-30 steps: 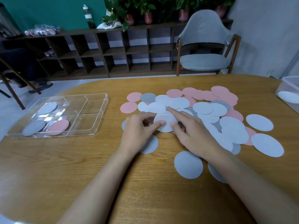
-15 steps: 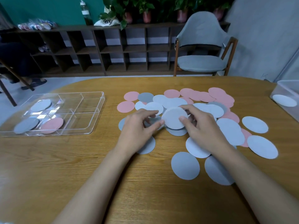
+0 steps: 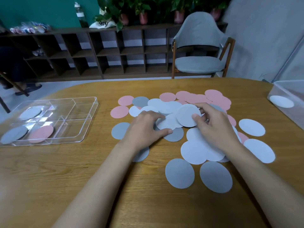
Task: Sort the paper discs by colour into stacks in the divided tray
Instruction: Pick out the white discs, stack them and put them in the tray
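The right hand [image 3: 215, 129] pinches a lifted white disc [image 3: 187, 115] between thumb and curled fingers, holding it tilted over the pile. Just left of it, the left hand [image 3: 143, 129] has its thumb and forefinger spread across a second white disc [image 3: 166, 123] and seems to pinch it by its edges, though the grip is hard to read. Around them, loose discs [image 3: 195, 96] in pink, white and grey overlap on the wooden table [image 3: 82, 170], and two grey discs [image 3: 179, 173] lie nearer, between the forearms. Well to the left sits the clear divided tray [image 3: 94, 111], with a stored white disc [image 3: 30, 113] far left, a stored grey disc [image 3: 14, 134] near left and a stored pink disc [image 3: 42, 134] in the next compartment. At the right edge, a clear box [image 3: 289, 89] holds a boxed white disc [image 3: 281, 101]. Beyond the table stand a grey chair [image 3: 199, 63] and a dark shelf unit [image 3: 115, 51] topped with potted plants [image 3: 143, 7], against a green wall [image 3: 41, 10].
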Tool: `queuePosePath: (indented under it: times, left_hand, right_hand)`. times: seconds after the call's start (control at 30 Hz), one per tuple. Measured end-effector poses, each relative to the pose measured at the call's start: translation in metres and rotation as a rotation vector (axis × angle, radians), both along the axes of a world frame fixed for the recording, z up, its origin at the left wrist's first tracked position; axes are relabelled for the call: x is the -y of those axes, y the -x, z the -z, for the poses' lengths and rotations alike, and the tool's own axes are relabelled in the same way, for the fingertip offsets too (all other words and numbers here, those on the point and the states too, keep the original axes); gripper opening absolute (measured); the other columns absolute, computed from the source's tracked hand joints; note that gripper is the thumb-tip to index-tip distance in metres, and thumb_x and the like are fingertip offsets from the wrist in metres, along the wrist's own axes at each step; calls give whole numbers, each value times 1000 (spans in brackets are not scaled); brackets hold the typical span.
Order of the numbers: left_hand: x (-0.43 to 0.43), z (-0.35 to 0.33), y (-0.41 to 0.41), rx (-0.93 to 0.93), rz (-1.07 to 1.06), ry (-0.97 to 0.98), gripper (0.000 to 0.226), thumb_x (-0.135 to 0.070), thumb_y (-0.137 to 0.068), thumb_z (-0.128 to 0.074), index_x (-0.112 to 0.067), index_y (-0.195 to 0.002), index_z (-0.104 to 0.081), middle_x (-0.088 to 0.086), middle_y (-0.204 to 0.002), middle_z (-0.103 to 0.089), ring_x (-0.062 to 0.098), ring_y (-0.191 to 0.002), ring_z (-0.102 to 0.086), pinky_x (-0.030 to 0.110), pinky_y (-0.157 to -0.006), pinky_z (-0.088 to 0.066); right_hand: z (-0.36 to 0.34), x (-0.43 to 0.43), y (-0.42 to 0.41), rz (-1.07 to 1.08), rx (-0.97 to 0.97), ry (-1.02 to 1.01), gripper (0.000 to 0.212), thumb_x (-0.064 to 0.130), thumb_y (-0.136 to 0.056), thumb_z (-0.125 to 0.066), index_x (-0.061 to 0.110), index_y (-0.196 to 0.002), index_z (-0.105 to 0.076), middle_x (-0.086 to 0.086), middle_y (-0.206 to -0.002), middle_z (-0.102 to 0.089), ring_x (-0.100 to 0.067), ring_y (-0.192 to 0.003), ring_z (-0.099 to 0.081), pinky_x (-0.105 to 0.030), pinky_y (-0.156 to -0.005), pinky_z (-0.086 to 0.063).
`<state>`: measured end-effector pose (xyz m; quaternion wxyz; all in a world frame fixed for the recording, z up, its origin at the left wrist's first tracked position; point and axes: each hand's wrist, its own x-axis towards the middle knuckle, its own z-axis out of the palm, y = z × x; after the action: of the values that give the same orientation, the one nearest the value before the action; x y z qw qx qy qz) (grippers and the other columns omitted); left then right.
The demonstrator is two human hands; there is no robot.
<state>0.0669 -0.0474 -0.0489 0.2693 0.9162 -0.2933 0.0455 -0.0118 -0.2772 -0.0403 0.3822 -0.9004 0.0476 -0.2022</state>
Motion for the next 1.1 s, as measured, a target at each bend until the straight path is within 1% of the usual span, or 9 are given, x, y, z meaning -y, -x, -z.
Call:
queuePosePath:
  times: [0.13, 0.2, 0.37, 0.5, 0.6, 0.7, 0.87, 1.03, 1.1]
  left_hand:
    - [2, 6, -2, 27, 0, 90, 50, -50, -81, -82, -27, -124, -73, -9, -118, -71, 13, -112, -61, 37, -96, -52]
    - [0, 7, -2, 40, 10, 85, 46, -53, -81, -78, -27, -120, -75, -11, -111, -71, 12, -107, -61, 36, -92, -52]
    - [-6, 7, -1, 178, 106, -41, 28, -56, -93, -60, -33, -95, -77, -15, -93, -72, 10, -92, -62, 40, -72, -54]
    - [-11, 9, 1, 251, 155, -115, 41, -54, -101, -43, -27, -93, -73, -9, -86, -71, 19, -84, -62, 43, -66, -52]
    - [-13, 5, 9, 348, 182, -69, 35, -41, -105, -46, -18, -94, -72, -3, -81, -68, 26, -78, -60, 45, -61, -52]
    - [-10, -4, 20, 421, 184, -1, 25, -30, -105, -52, -13, -99, -69, 0, -86, -66, 25, -81, -61, 46, -62, -52]
    - [-10, -9, 23, 375, 148, 212, 6, -15, -103, -61, -11, -102, -66, -5, -93, -65, 17, -83, -58, 35, -72, -50]
    - [-6, -9, 25, 179, 40, 453, 14, -6, -99, -64, -15, -109, -70, -10, -93, -69, 12, -88, -66, 17, -77, -52]
    - [-2, -7, 27, 87, 17, 496, 25, 0, -92, -67, -16, -111, -72, -8, -92, -70, 15, -86, -67, 19, -77, -55]
  right_hand:
    - [0, 2, -1, 42, 2, -10, 32, 21, -99, -62, 23, -131, -65, -4, -93, -69, -9, -84, -60, -12, -66, -40]
    - [0, 1, -1, 58, 16, -30, 32, 20, -99, -62, 23, -130, -65, -5, -90, -70, -9, -84, -61, -7, -65, -39]
    - [0, 1, -1, 61, 14, -54, 33, 22, -99, -61, 23, -132, -65, -5, -88, -69, -11, -80, -60, -15, -66, -42]
    - [1, -1, 0, 30, 14, -60, 34, 23, -99, -61, 24, -133, -64, -6, -87, -70, -10, -81, -59, -16, -69, -45]
    - [0, -3, 2, 20, 16, -57, 35, 23, -100, -61, 25, -135, -63, -5, -88, -70, -9, -82, -60, -11, -67, -43]
    - [0, -5, 3, 10, 16, -72, 35, 25, -101, -61, 27, -135, -62, -4, -92, -70, -11, -82, -64, -23, -73, -50]
    - [1, -6, 2, -48, 9, -95, 34, 28, -101, -60, 33, -135, -60, -4, -93, -69, -18, -83, -67, -45, -79, -57]
    - [2, -10, 4, -126, 19, -104, 45, 25, -103, -59, 43, -144, -55, -13, -88, -66, -25, -80, -66, -43, -76, -54]
    - [3, -13, 4, -163, 15, -125, 46, 22, -104, -58, 41, -146, -54, -8, -80, -67, -21, -80, -66, -42, -80, -55]
